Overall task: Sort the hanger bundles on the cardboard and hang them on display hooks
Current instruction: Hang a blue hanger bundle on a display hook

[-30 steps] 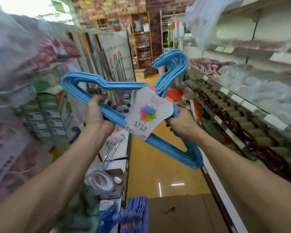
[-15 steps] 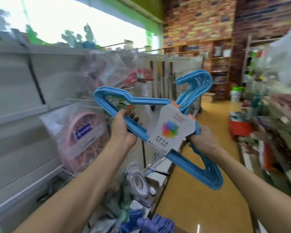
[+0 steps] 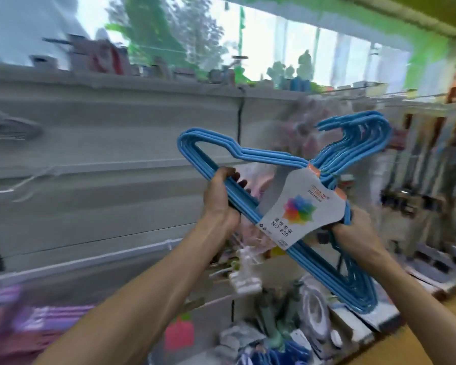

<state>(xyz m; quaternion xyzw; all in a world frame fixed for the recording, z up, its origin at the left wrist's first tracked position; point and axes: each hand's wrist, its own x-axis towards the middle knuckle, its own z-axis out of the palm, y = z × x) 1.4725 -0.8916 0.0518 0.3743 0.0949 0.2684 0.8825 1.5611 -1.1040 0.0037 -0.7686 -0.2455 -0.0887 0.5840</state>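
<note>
Blue plastic-coated hangers, tied together as one hanger bundle (image 3: 250, 198), were held up in the air in front of a grey shelving wall (image 3: 103, 143), tilted so that one shoulder end pointed up and left and the other down and right. In the head view, the left hand (image 3: 220, 198) gripped the bundle's long bottom bar near its upper left end, fingers curled round the bar from behind. The right hand (image 3: 353, 233) gripped the bundle lower on the right, just beside the paper label, with its fingers closed round the wires. The label (image 3: 300, 209), a grey card with a many-coloured flower and the print "NO 829", wrapped the middle of the bundle between the two hands. The hook ends (image 3: 363, 138) fanned out to the upper right, clear of both hands. Low on the left lay a blurred stack of purple hangers (image 3: 32, 320). Under the bundle, mixed packaged goods (image 3: 287, 327) crowded a lower shelf, too blurred to identify. A yellowish floor (image 3: 432, 338) showed at the lower right.
</note>
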